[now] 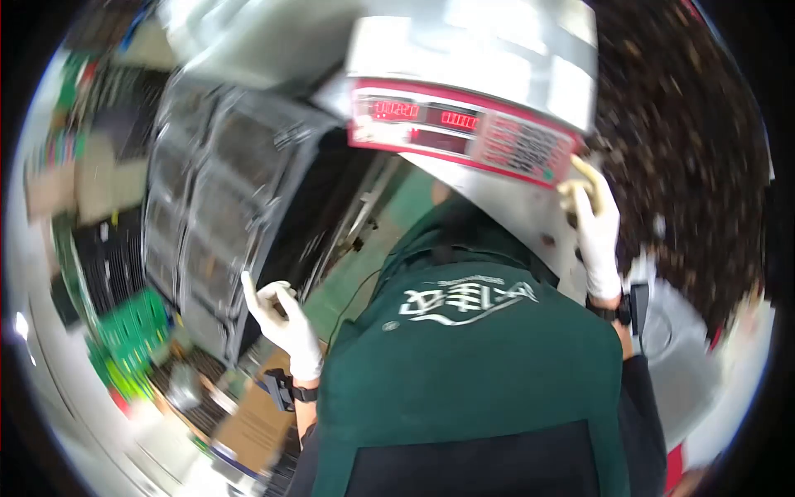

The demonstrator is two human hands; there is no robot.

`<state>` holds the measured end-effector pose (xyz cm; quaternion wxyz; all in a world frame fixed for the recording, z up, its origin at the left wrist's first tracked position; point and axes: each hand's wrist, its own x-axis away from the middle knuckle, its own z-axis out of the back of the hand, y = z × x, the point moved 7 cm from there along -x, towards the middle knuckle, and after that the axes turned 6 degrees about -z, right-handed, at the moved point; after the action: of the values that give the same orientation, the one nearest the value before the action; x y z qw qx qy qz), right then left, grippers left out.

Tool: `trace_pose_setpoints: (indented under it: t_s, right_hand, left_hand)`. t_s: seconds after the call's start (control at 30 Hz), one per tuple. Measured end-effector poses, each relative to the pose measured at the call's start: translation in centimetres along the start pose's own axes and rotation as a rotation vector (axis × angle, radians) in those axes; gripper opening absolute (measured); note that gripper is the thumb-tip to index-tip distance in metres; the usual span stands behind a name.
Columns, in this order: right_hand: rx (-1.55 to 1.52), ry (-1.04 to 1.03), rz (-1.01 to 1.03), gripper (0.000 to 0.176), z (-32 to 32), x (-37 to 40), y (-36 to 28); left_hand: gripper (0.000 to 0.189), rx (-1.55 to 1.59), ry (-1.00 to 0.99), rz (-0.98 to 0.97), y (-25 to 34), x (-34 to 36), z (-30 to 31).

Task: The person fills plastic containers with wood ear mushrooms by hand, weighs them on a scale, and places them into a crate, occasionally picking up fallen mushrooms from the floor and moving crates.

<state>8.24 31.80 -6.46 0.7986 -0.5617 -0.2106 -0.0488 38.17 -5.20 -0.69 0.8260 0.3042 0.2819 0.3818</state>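
A digital scale (pixel 464 124) with a red-edged display panel, lit red digits and a metal top stands in front of me. My right hand (pixel 595 215), in a white glove, is at the panel's lower right corner, its index finger pointing up by the keypad; it holds nothing that I can make out. On the left, my gloved left hand (pixel 283 319) has its index finger stretched out and the others loosely bent, with nothing in it. It is beside a stack of clear-windowed trays (pixel 224 199).
A heap of dark brown pieces (pixel 679 149) fills the right side. Clear plastic (pixel 679 348) lies below it. Green crates (pixel 132 327) and a cardboard box (pixel 255 422) are at the lower left. A metal table edge (pixel 489 190) runs under the scale.
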Motion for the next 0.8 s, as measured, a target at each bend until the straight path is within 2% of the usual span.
trace_pose_setpoints:
  t_s: [0.03,0.1,0.13,0.2,0.27,0.33,0.4,0.53,0.6,0.73,0.8]
  right_hand:
    - [0.009,0.037,0.055,0.038,0.9,0.4,0.8]
    - [0.021,0.16,0.014,0.036,2.6,1.6,1.7]
    - [0.051,0.215,-0.016,0.036,3.5,2.3,2.1]
    - [0.039,0.304,-0.097,0.034,5.1,3.4,4.9]
    - [0.041,0.371,-0.128,0.033,6.3,4.4,7.1]
    - [0.057,0.414,-0.111,0.032,7.3,5.6,8.1]
    - [0.111,0.452,-0.149,0.031,7.6,5.8,9.9]
    - [0.146,0.592,0.001,0.029,6.7,6.3,13.0]
    - [0.44,0.701,0.293,0.028,5.9,6.5,12.1]
    - [0.382,0.634,0.147,0.024,6.0,6.6,11.9]
    - [0.423,0.641,0.201,0.022,5.9,6.7,11.7]
  left_hand:
    - [0.059,0.024,-0.107,-0.083,1.3,-0.8,-2.5]
    - [0.056,0.061,-0.294,-0.234,3.5,-1.7,-6.6]
    - [0.054,-0.035,-0.346,-0.323,4.8,-2.7,-7.7]
    - [0.051,-0.21,-0.358,-0.634,7.2,-4.8,-9.8]
    - [0.049,-0.344,-0.315,-0.841,8.7,-6.8,-11.1]
    - [0.051,-0.466,-0.306,-0.953,10.4,-8.5,-11.7]
    - [0.049,-0.509,-0.366,-0.859,9.2,-9.8,-12.8]
    - [0.064,-0.531,-0.45,-0.848,7.8,-9.5,-13.5]
    - [0.069,-0.518,-0.439,-0.827,7.4,-9.1,-13.5]
    - [0.071,-0.588,-0.409,-0.883,7.3,-8.9,-13.8]
    - [0.071,-0.558,-0.394,-0.879,7.4,-8.8,-13.6]
